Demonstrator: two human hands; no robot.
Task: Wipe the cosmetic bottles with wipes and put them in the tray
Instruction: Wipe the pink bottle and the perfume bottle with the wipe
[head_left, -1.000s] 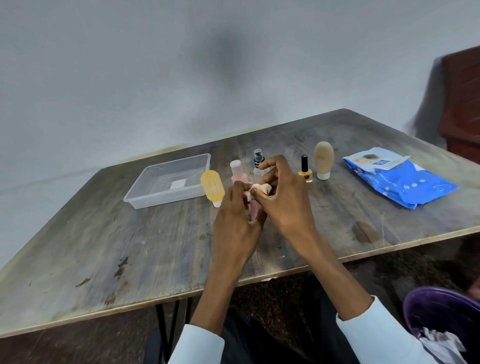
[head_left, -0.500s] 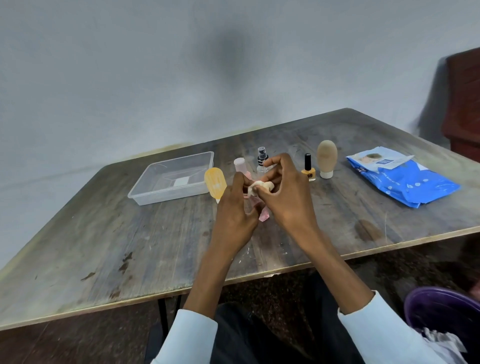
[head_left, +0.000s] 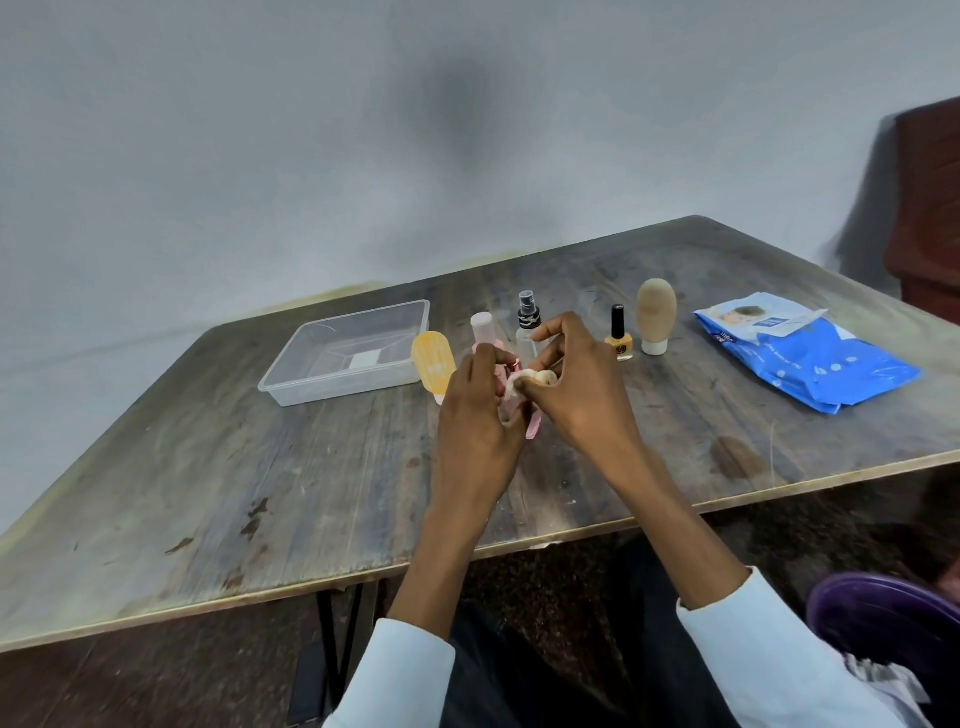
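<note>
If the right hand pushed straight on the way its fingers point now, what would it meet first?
The right hand points left toward the left hand, so it would probably press the wipe against the pink bottle that hand holds. Depth is uncertain.

I can't read any text here. The blue wipes pack (head_left: 810, 358) carries a white flap label with a small blue patch of print, too blurred to make out. The yellow nail polish bottle (head_left: 618, 340) bears a dark mark, also illegible from my feed.
</note>
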